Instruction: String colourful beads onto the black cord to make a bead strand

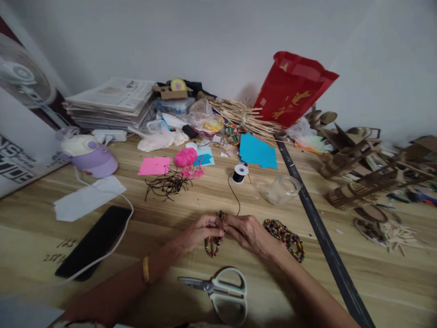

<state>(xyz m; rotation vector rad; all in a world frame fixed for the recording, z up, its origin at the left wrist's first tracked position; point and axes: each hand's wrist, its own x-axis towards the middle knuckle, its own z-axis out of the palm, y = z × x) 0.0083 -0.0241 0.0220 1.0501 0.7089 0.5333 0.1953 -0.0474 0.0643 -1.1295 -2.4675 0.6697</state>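
Both hands meet over the table around a string of multicoloured beads [213, 248], which hangs below the fingers in a loop. My left hand [201, 233] is closed on the beads. My right hand [246, 231] pinches at the same spot; its fingertips overlap the strand, and the exact grip is hidden. Black cord runs from the spool [240, 173] down to the fingers. More beaded strands [286, 238] lie coiled to the right. Scissors with pale handles [218, 288] rest just in front of the hands.
A glass jar [282, 189] stands right of the spool. Loose black cord pieces [168, 183] and pink yarn [185, 157] lie behind the hands. At left are a phone [95, 241] and a white cable [127, 224]. Bamboo models [358, 177] stand at right, past a black strip [319, 234].
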